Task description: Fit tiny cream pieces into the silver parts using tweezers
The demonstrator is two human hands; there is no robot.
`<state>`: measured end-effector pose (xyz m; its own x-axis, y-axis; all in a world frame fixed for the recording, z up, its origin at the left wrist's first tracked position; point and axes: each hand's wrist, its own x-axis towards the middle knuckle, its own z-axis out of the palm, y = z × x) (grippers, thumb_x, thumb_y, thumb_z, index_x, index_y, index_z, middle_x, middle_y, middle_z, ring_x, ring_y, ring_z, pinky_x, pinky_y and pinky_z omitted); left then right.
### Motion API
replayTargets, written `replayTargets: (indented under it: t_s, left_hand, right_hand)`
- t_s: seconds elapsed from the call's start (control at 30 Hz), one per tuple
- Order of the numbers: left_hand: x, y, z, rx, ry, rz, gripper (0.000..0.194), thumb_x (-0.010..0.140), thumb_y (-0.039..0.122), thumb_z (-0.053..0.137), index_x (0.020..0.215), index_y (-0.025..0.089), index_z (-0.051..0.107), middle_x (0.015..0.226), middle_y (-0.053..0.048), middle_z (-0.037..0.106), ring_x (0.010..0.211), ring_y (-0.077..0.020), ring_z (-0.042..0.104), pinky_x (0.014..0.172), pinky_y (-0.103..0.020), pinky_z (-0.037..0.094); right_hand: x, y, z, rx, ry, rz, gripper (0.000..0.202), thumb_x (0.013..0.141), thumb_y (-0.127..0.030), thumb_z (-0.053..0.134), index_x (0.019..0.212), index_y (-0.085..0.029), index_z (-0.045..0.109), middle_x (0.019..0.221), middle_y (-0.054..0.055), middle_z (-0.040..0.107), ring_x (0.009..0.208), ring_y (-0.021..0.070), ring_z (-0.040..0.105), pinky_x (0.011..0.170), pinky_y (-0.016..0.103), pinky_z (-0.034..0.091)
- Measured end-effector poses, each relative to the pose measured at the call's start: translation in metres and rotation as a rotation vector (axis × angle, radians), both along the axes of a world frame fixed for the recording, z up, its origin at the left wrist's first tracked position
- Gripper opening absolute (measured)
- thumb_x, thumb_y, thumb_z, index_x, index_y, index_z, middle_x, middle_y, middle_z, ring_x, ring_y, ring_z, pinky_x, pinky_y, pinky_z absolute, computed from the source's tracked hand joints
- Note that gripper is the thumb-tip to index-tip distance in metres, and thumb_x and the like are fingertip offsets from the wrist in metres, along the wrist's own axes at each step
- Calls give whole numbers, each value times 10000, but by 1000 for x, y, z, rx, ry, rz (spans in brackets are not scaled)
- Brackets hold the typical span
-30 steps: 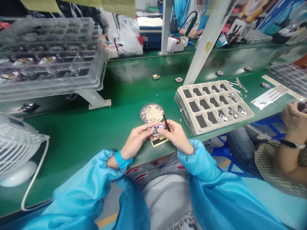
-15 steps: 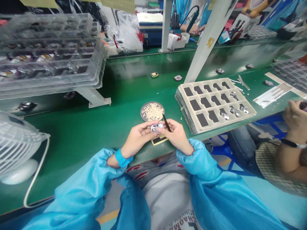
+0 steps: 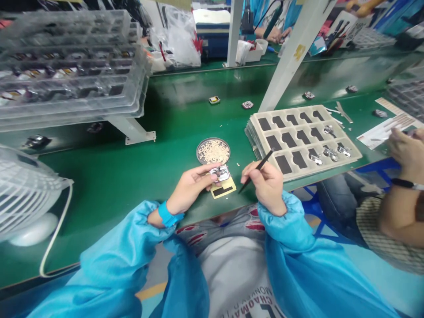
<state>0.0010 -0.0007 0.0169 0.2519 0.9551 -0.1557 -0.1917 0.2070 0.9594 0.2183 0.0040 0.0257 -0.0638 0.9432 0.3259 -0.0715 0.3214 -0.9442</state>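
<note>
My left hand (image 3: 195, 183) pinches a small silver rectangular device housing (image 3: 221, 173), its inner side facing up. The housing is held just over a yellow card (image 3: 228, 190) with a black strip, which lies near the bench edge. To the right, my right hand (image 3: 265, 179) grips a thin black pen-like tool (image 3: 257, 170), possibly tweezers, its lower tip pointing down toward the bench and apart from the housing. Just beyond my left hand stands a round dish (image 3: 198, 152) filled with many tiny pale pieces.
A cream compartment tray (image 3: 270, 152) holding several silver parts sits on the right. Clear plastic trays (image 3: 132, 104) are stacked on a raised shelf at left, above a white fan (image 3: 29, 194). A metal post (image 3: 281, 70) rises behind. A co-worker's hand (image 3: 406, 148) is at far right.
My right hand has moved right, away from the housing, with the black tool turned to a new slant. My left hand keeps the housing, now more exposed. The view has shifted slightly.
</note>
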Motion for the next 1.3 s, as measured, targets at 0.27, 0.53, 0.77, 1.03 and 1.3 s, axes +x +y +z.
replayTargets:
  t_s: [0.27,0.53,0.77,1.03,1.3]
  left_hand:
    - [-1,0,2,-46,-52,-34,436,847,328,754,1251,174,698,1066,-102,740,798,-169,661,638,-230,448]
    - [-2,-1,-1,-47,-46,-26,440,840,328,762,1252,185,700,1163,-110,735,873,-199,687,687,-239,477]
    - [-2,-1,0,-41,-42,-28,440,844,320,761,1260,192,695,1168,-105,737,880,-191,698,703,-229,500]
    - [-2,-1,-1,-21,-40,-18,427,837,315,772,1242,198,707,1153,-95,746,975,-225,699,794,-264,551]
    - [0,-1,1,-18,-32,-7,417,833,316,772,1228,192,717,1142,-95,749,998,-242,699,832,-291,564]
  right_hand:
    - [-15,-1,-1,-9,29,-66,214,786,-385,833,873,-233,710,849,46,766,822,240,738,761,402,614]
    - [-22,-2,-6,-81,-30,-122,222,771,-382,843,876,-220,733,845,56,774,695,208,723,669,352,605]
    - [-24,-1,-6,-97,2,-127,234,769,-390,840,868,-212,726,821,50,768,667,195,718,640,326,592]
    - [-26,0,-6,-105,-12,-139,245,776,-413,826,843,-207,713,792,44,764,627,180,711,609,301,584]
    - [-25,0,-7,-111,23,-151,235,795,-394,813,851,-200,694,794,48,765,606,173,706,597,294,583]
